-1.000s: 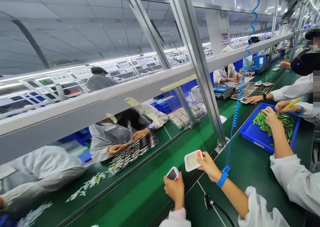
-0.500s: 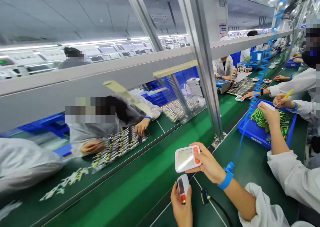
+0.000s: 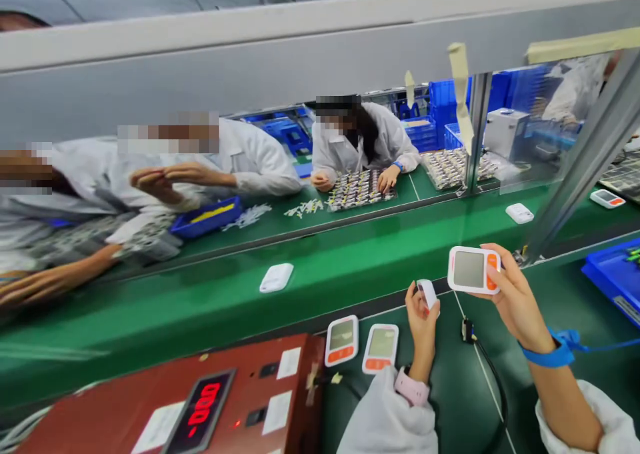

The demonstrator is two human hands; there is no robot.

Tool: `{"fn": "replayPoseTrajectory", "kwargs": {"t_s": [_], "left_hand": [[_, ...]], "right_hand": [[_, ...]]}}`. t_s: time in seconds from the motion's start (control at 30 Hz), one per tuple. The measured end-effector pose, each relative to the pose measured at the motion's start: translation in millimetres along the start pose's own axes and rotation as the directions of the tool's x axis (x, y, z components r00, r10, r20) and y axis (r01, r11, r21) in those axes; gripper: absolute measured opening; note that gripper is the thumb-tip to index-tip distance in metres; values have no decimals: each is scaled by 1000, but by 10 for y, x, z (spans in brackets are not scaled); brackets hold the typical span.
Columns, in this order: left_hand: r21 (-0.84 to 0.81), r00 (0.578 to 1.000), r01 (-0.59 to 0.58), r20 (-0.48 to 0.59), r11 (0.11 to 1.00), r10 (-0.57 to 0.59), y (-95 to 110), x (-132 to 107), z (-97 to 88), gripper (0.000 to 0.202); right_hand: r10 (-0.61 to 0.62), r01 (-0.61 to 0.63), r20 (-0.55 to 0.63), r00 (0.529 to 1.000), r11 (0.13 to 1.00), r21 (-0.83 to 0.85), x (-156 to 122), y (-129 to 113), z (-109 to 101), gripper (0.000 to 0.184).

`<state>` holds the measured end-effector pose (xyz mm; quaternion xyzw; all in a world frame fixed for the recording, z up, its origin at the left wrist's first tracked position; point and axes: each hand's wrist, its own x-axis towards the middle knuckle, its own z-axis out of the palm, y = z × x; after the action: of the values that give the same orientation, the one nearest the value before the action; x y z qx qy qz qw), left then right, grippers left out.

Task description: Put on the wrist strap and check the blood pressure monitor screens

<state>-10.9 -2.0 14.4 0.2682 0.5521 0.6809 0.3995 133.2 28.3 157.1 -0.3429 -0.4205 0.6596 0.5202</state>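
I am watching right hand [image 3: 515, 302] fingers gripping a white display unit [image 3: 470, 269] raised over the tabletop [image 3: 450, 404] edge | left hand [image 3: 423, 321] fingers pinching a small white part [image 3: 427, 293] | second unit [image 3: 342, 340] and third unit [image 3: 381, 348] lying beside the red counter box [image 3: 200, 404] | bare mat lying between my arms | blue tray [image 3: 613, 277] sitting far right

Four white-and-orange screen devices [image 3: 473, 271], one smaller handheld unit [image 3: 427, 293], two white casings [image 3: 277, 277], one red box [image 3: 150, 401]
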Motion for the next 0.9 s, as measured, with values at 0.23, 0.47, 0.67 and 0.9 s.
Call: {"fn": "replayPoseTrajectory", "kwargs": {"t_s": [0.23, 0.47, 0.67, 0.9], "left_hand": [[-59, 998, 43, -35, 997, -45, 1, 4, 24, 68], [-121, 997, 58, -45, 991, -64, -66, 38, 0, 61], [-117, 998, 47, -34, 992, -52, -88, 47, -8, 60], [-121, 998, 54, -35, 991, -59, -89, 41, -8, 59]], "right_hand": [[-10, 9, -14, 1000, 996, -86, -29, 8, 6, 43], [-42, 42, -3, 999, 993, -107, -19, 6, 1, 42], [-50, 53, 31, 998, 993, -105, -17, 8, -11, 39], [-50, 51, 13, 999, 995, -85, -11, -2, -15, 38]]}}
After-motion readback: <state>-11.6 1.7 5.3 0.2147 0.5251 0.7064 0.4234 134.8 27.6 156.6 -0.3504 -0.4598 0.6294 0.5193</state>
